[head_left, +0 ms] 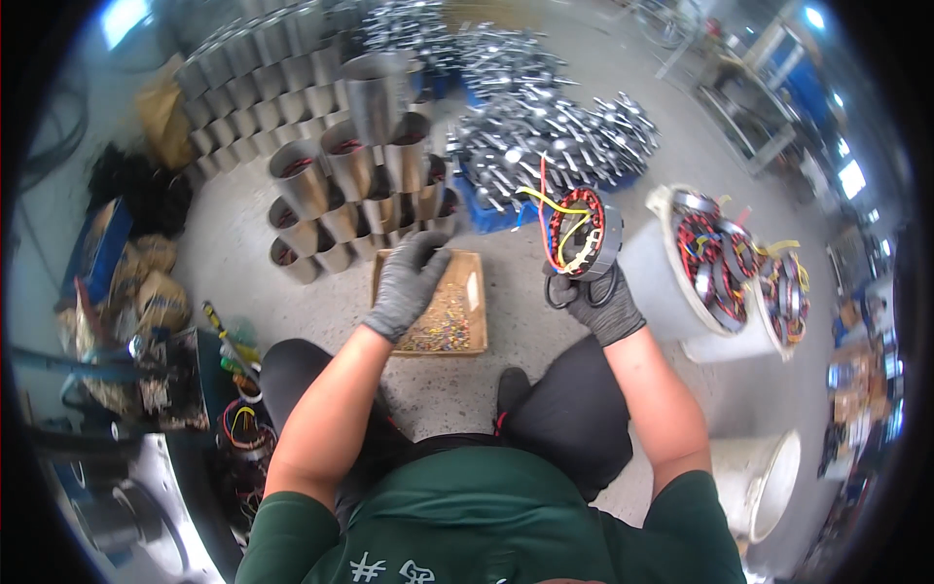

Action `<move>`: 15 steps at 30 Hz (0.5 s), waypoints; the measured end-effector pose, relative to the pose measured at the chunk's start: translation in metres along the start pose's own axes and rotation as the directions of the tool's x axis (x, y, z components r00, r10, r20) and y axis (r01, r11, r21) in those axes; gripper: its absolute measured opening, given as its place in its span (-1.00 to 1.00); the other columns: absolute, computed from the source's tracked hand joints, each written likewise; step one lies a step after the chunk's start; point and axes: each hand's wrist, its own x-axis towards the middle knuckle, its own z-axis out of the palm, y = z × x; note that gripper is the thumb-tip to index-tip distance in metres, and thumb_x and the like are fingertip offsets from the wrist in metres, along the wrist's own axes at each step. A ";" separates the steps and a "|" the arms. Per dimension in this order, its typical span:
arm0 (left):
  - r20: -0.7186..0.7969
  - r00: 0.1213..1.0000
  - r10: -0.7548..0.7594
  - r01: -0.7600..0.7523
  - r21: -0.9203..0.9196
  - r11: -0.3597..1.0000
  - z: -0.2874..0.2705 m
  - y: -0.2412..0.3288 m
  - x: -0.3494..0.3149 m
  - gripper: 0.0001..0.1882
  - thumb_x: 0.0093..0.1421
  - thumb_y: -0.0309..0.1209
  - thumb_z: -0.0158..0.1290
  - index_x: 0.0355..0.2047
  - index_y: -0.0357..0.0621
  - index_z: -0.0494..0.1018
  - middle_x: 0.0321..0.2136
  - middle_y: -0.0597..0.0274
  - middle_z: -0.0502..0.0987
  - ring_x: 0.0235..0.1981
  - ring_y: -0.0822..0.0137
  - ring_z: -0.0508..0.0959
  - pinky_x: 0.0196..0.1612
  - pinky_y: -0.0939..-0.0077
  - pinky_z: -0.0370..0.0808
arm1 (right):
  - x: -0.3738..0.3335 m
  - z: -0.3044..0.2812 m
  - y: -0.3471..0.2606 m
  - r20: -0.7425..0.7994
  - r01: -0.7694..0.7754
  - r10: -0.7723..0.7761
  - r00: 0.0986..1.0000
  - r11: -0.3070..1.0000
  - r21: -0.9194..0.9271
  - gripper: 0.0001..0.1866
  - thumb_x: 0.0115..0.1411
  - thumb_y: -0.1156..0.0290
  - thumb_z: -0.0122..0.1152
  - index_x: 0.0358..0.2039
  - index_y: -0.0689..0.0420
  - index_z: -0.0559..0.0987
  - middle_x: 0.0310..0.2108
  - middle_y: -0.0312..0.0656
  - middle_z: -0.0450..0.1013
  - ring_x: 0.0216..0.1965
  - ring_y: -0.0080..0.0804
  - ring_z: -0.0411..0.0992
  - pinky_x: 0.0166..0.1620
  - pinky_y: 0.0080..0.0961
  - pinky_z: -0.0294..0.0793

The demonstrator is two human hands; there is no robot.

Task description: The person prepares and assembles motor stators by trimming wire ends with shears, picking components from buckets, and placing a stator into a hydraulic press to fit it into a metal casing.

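Observation:
My right hand (600, 307), in a grey glove, is closed around a motor stator (605, 238). This metal ring has red windings, and yellow, blue and red lead wires rise from it. Black loops like scissors handles (558, 294) also show at that hand's fingers. My left hand (409, 287), gloved too, hovers over the left side of a shallow cardboard box (477, 326). Its fingers are bent loosely with a gap at the thumb, and nothing shows between them. Small coloured wire clippings (438, 321) cover the bottom of the box.
Metal cylinders (302, 180), some with windings inside, are stacked ahead on the left. Shiny shafted rotors (545, 136) pile up behind the box in blue crates. White buckets (671, 282) of stators stand at the right, another white bucket (769, 487) nearer. Machinery (146, 516) is at lower left.

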 end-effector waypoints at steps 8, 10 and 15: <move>0.385 0.839 -0.385 0.421 -0.010 0.907 0.003 -0.012 -0.010 -0.37 0.25 0.09 0.09 -0.06 -0.31 0.51 -0.20 -0.07 0.62 -0.14 0.22 0.60 0.03 0.31 0.46 | 0.045 0.021 0.105 0.059 -0.246 0.245 0.968 0.969 0.016 -0.76 0.27 0.22 0.18 -0.16 0.08 0.52 -0.46 -0.19 0.51 -0.61 -0.49 0.50 -0.64 -0.64 0.38; 0.377 0.825 -0.421 0.471 -0.046 0.881 0.013 -0.020 -0.015 -0.43 0.22 0.05 0.12 -0.11 -0.29 0.52 -0.21 -0.11 0.62 -0.15 0.12 0.62 -0.03 0.24 0.48 | 0.047 0.020 0.121 -0.076 -0.240 0.231 0.970 0.959 -0.152 -0.73 0.29 0.19 0.16 -0.14 0.11 0.50 -0.45 -0.21 0.51 -0.59 -0.48 0.50 -0.62 -0.63 0.40; 0.123 0.958 -0.259 0.278 -0.181 0.943 0.047 -0.123 -0.015 -0.66 0.33 -0.12 0.00 -0.26 -0.19 0.45 -0.38 0.10 0.57 -0.34 0.20 0.58 -0.19 0.31 0.52 | 0.061 0.018 0.152 0.129 -0.112 0.176 0.976 0.911 -0.397 -0.66 0.41 0.16 -0.02 0.04 0.09 0.45 -0.24 -0.26 0.51 -0.27 -0.45 0.53 -0.32 -0.50 0.60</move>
